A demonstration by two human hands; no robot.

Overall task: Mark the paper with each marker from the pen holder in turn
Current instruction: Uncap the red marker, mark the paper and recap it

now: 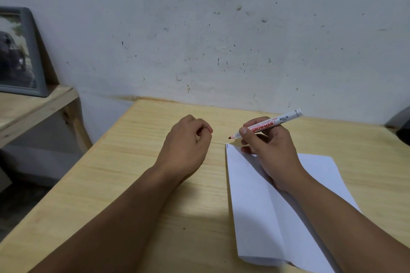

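We grip the uncapped red marker [266,126] in our right hand [269,153], tip above the paper's [261,201] eleven-o'clock corner, while our left hand [188,142] rests curled, holding nothing, on the worktop [133,184].

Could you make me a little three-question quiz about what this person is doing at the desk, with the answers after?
1. True or false: the marker in the right hand has its cap on.
2. Where is the marker's red tip? A) pressed on the middle of the paper; B) just beyond the paper's far left corner, over the table; C) inside a pen holder.
3. What mark already shows on the paper?

Key
1. False: the tip is bare.
2. B.
3. A short dark stroke at the far left corner. The left hand is curled beside the sheet; whether it holds the cap cannot be seen.
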